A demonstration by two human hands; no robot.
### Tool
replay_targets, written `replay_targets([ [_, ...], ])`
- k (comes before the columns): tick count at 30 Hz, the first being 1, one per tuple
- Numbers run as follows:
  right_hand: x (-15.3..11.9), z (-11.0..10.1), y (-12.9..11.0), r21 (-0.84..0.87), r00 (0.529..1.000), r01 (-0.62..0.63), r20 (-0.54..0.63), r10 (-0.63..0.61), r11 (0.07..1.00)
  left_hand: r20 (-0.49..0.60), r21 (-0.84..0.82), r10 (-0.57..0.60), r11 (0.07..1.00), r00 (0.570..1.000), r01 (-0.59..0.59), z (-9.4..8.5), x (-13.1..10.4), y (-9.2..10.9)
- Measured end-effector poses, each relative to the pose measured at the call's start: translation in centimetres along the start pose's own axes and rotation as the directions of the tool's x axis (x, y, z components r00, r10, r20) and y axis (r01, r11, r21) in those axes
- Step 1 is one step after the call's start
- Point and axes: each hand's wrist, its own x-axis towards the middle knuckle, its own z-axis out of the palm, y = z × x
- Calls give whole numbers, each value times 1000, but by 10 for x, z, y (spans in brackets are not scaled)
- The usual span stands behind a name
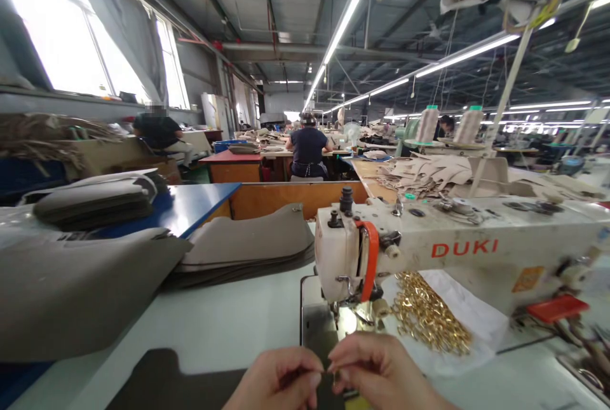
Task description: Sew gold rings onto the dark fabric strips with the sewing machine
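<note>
My left hand (286, 377) and my right hand (376, 369) meet at the front of the sewing machine (448, 248), fingertips almost touching. The right thumb and fingers pinch a small metal ring (335, 377), mostly covered by the fingers. My left fingers are closed in a pinch too; what they hold is too small to make out. Just beyond the hands is the lit needle area (347, 321). Under and left of them lies a dark grey flat piece (181, 381). A heap of gold-coloured rings (429, 314) rests on white plastic to the right of the needle.
Stacked grey panels (248, 238) lie left of the machine, with a large grey panel (81, 295) nearer. Another stack (95, 203) sits on a blue table (204, 200). Thread cones (426, 125) stand behind the machine. A seated person (309, 146) works ahead.
</note>
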Motion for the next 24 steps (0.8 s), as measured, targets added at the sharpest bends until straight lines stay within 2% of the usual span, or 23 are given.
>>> replay_targets([
  [6, 3, 8, -12, -123, 997, -60, -53, 54, 991, 11, -100, 3, 995, 1000, -2, 3, 6, -6],
  [10, 1, 6, -10, -168, 993, -10, -117, -10, 986, 5, -140, 16, 990, 1000, -15, 4, 3, -6],
  [12, 0, 5, -10, -146, 991, 14, -127, -33, 989, -5, -151, 19, 988, 1000, -19, 4, 0, -4],
  [17, 0, 10, -8, -32, 999, -32, -30, 31, 999, -32, -194, 13, 981, 999, -19, 8, -4, 5],
  [24, 4, 11, 1, 82, 992, -98, -67, 104, 992, -3, -359, -16, 933, 1000, 13, 6, -4, 9],
])
